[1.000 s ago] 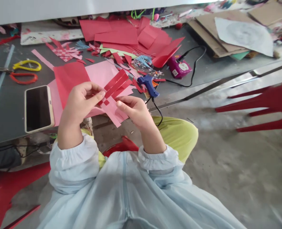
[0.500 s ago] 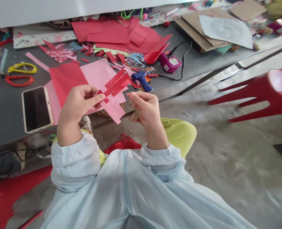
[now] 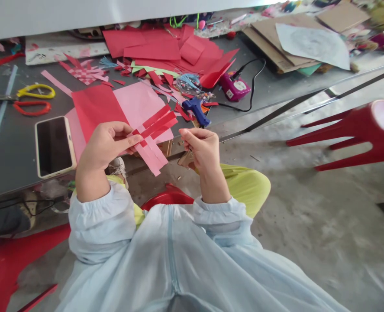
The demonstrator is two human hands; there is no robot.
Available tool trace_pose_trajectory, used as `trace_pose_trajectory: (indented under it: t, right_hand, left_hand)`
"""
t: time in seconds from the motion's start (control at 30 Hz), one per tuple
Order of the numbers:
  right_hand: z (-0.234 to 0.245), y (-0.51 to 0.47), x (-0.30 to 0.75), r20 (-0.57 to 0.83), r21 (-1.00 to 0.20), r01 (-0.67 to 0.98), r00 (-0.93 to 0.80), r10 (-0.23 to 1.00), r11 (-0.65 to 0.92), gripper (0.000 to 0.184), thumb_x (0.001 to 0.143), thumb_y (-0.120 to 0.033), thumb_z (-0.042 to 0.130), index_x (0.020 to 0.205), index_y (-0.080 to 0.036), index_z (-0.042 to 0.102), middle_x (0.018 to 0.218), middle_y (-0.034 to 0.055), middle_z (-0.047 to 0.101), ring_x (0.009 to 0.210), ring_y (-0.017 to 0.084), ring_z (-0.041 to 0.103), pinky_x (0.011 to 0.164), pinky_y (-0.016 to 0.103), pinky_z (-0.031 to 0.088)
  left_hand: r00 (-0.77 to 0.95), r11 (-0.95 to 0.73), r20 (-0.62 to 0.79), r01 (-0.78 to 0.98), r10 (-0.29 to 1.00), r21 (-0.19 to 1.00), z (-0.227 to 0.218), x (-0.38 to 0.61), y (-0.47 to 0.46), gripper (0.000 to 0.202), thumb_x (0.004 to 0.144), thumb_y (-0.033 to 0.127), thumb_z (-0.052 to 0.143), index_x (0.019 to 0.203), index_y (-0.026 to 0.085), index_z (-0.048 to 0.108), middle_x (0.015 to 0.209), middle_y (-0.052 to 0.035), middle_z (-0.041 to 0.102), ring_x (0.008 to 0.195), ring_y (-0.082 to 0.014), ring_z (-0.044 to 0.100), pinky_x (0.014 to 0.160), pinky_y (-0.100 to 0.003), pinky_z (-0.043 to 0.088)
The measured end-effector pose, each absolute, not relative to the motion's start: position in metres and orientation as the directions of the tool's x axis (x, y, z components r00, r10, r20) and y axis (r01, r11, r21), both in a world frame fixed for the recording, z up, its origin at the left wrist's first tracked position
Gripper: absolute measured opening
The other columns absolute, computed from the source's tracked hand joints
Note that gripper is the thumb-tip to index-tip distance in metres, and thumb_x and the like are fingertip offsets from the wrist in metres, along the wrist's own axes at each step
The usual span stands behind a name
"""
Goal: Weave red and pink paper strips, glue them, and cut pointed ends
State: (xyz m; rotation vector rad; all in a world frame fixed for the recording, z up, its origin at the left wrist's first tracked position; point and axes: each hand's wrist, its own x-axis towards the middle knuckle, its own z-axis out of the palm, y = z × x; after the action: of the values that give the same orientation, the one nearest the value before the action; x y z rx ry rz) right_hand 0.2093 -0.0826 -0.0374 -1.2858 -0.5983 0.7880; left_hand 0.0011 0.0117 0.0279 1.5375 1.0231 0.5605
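- Presently my left hand [image 3: 105, 141] pinches woven red-and-pink paper strips [image 3: 152, 155].
- My right hand [image 3: 204, 145], fingertips together; whether gripping anything, I can't tell.
- Just beyond it, a blue glue gun [image 3: 196, 109].

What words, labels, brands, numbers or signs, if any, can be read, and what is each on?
None can be read.
Purple plastic box: marks on its white labels, too small to read.
White stained board: faint marks, too blurred to read.
Black-screened phone in a cream case: no text visible.
Woven red-and-pink paper strips: no text visible.
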Motion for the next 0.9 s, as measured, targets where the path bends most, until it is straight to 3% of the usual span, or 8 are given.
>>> trace_pose_trajectory:
  t: [0.27, 0.4, 0.57, 0.73, 0.9]
  right_hand:
    - [-0.035, -0.081, 0.181, -0.235, -0.887, -0.450, 0.253, 0.939, -0.101, 0.039, 0.056, -0.050, 0.091, 0.079, -0.020, 0.081, 0.065, -0.0012, 0.071, 0.055, 0.006, 0.055, 0.052, 0.021, 0.046]
    - [-0.030, -0.076, 0.167, -0.219, -0.828, -0.554, 0.176, 0.960, -0.087, 0.041, 0.051, -0.049, 0.094, 0.075, -0.021, 0.078, 0.073, -0.0020, 0.074, 0.066, 0.010, 0.064, 0.065, 0.024, 0.054]
    - [-0.024, -0.069, 0.157, -0.197, -0.819, -0.574, 0.270, 0.943, -0.007, 0.038, 0.050, -0.043, 0.094, 0.071, -0.019, 0.074, 0.075, -0.0008, 0.075, 0.071, 0.013, 0.067, 0.072, 0.028, 0.055]
    - [-0.028, -0.066, 0.165, -0.204, -0.837, -0.546, 0.376, 0.904, 0.038, 0.035, 0.051, -0.041, 0.094, 0.065, -0.019, 0.069, 0.061, -0.0049, 0.065, 0.055, 0.008, 0.055, 0.058, 0.024, 0.048]
    - [-0.033, -0.064, 0.185, -0.125, -0.877, -0.467, 0.454, 0.882, 0.117, 0.034, 0.054, -0.045, 0.092, 0.062, -0.020, 0.071, 0.060, -0.0048, 0.063, 0.052, 0.005, 0.047, 0.050, 0.021, 0.039]
  left_hand:
    - [0.574, -0.023, -0.131, 0.253, 0.809, 0.967, 0.023, 0.000, 0.015, 0.024, 0.070, 0.034, 0.085, 0.070, 0.019, 0.067, 0.062, 0.0012, 0.066, 0.059, -0.0116, 0.067, 0.057, -0.020, 0.055]
    - [0.620, -0.105, -0.107, 0.296, 0.778, 0.949, 0.021, 0.004, 0.016, 0.021, 0.071, 0.034, 0.084, 0.070, 0.020, 0.068, 0.063, -0.0001, 0.068, 0.059, -0.0121, 0.065, 0.057, -0.022, 0.053]
    - [0.674, -0.186, -0.096, 0.333, 0.732, 0.925, 0.021, 0.011, 0.014, 0.019, 0.075, 0.033, 0.079, 0.071, 0.019, 0.067, 0.062, 0.0006, 0.066, 0.056, -0.0099, 0.060, 0.054, -0.021, 0.049]
    - [0.682, -0.204, -0.099, 0.349, 0.725, 0.915, 0.024, 0.014, 0.013, 0.016, 0.077, 0.027, 0.076, 0.069, 0.018, 0.065, 0.060, 0.0023, 0.064, 0.052, -0.0078, 0.056, 0.052, -0.020, 0.045]
    - [0.683, -0.222, -0.100, 0.368, 0.724, 0.903, 0.024, 0.012, 0.015, 0.016, 0.077, 0.024, 0.075, 0.068, 0.019, 0.063, 0.060, 0.0018, 0.065, 0.053, -0.0085, 0.057, 0.050, -0.021, 0.042]
